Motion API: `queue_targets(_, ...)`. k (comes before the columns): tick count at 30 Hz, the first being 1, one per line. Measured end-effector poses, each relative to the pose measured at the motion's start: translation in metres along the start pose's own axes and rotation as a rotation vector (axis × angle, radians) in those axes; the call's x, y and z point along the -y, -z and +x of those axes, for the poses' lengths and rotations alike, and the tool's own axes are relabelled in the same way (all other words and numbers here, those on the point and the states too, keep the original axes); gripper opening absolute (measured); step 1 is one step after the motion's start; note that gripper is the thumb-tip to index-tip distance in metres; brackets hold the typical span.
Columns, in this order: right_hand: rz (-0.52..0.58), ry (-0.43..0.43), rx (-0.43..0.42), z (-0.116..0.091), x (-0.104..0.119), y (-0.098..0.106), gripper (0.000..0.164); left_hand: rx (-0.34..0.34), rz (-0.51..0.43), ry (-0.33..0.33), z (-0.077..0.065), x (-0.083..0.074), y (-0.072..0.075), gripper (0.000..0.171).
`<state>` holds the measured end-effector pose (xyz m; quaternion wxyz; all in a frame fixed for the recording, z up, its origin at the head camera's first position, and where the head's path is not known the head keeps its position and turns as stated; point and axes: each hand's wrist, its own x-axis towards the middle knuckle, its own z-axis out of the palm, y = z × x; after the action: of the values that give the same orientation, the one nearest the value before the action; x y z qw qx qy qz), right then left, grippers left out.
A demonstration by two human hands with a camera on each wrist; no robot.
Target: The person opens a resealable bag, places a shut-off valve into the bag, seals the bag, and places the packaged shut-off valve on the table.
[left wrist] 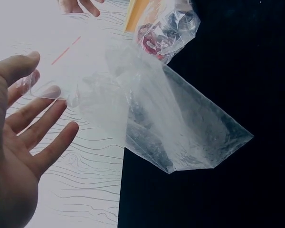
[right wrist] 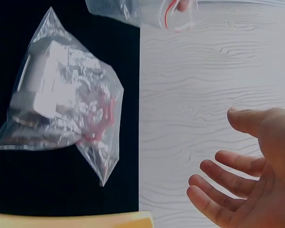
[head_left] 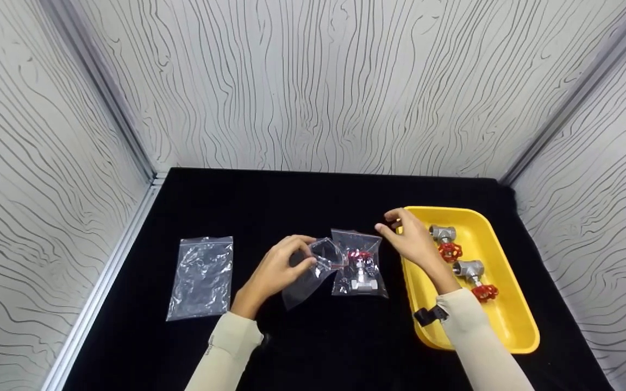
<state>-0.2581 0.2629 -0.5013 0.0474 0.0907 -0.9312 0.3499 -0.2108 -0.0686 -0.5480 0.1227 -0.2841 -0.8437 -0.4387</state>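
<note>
My left hand [head_left: 280,266] pinches the mouth of a clear zip bag [head_left: 305,288] between thumb and fingers. In the left wrist view that zip bag [left wrist: 180,123] hangs with its mouth spread and a red zip line showing. Just right of it lies another zip bag [head_left: 341,285] holding a gate valve [head_left: 363,283] with a red handwheel. My right hand [head_left: 412,239] is over the left rim of the yellow tray [head_left: 500,326], holding nothing. Its fingers are relaxed and apart in the right wrist view.
Two more valves with red handwheels lie in the tray: one valve [head_left: 443,234] toward the back, another valve [head_left: 470,270] nearer the middle. A flat zip bag [head_left: 201,279] lies on the black cloth [head_left: 269,201] at the left. Patterned panels [head_left: 313,87] wall the back and sides.
</note>
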Motion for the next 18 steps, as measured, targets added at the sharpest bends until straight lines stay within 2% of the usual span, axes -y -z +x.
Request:
queue_targets(9,-0.023,-0.013,-0.004,0.003,-0.02,0.013,0.046,0.021,-0.006,0.026,-0.001,0.0,0.0,0.015)
queue_targets(18,-0.044,-0.041,-0.009,0.006,-0.034,0.027,0.048,0.004,0.002,-0.003,-0.002,0.004,0.0,0.016)
